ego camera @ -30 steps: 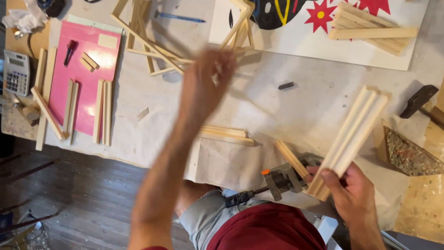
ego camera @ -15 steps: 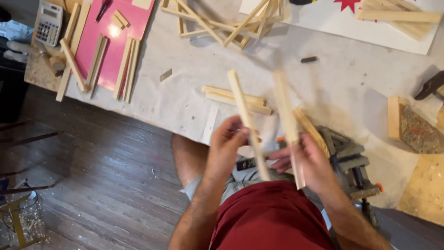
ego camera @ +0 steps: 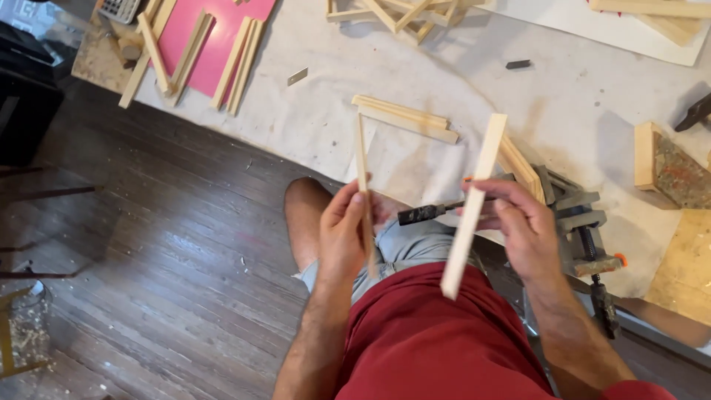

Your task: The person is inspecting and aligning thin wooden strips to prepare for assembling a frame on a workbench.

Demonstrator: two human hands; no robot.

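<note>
My left hand [ego camera: 343, 235] grips a thin pale wooden strip [ego camera: 361, 167] that stands nearly upright over my lap. A wider wooden strip [ego camera: 474, 204], tilted slightly to the right, is held in my right hand [ego camera: 515, 222]. The two strips are apart, about a hand's width between them. Both hands hover above my knees and grey shorts, at the near edge of the white cloth [ego camera: 326, 111] spread on the floor.
A corner clamp [ego camera: 581, 222] with a black handle lies by my right hand. More strips [ego camera: 404, 118] lie on the cloth ahead; others rest on a pink board [ego camera: 211, 44] at upper left. A wood block [ego camera: 666, 167] sits at right. Dark floorboards [ego camera: 148, 259] lie left.
My left hand came back from the far pile with a thin strip. The right hand went from a bundle of strips to one. Both strips now stand apart and more upright.
</note>
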